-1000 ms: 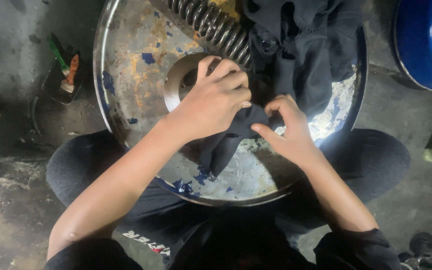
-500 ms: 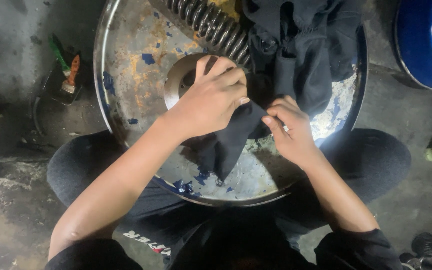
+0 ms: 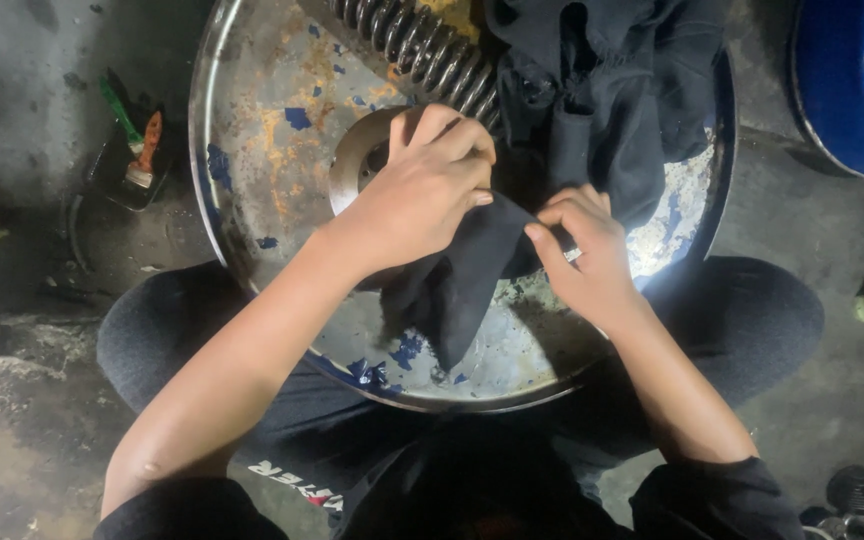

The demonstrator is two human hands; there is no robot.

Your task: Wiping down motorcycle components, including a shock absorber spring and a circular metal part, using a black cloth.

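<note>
Disc: we work over a round, rusty metal disc (image 3: 282,130) flecked with blue paint.
Cloth: our dark soft cloth (image 3: 462,280) drapes across its middle.
Hands: our left hand (image 3: 422,195) and right hand (image 3: 582,260) both pinch the cloth.
Change: the right hand has slid lower.

A rough grey concrete floor (image 3: 22,90) fills the view. A large round metal disc (image 3: 272,130), rusty with blue paint flecks, lies on it at centre. To the left a small dark tray (image 3: 130,170) holds brushes. A blue tub (image 3: 857,80) stands at upper right. Small dark metal parts (image 3: 857,495) lie at lower right.
</note>
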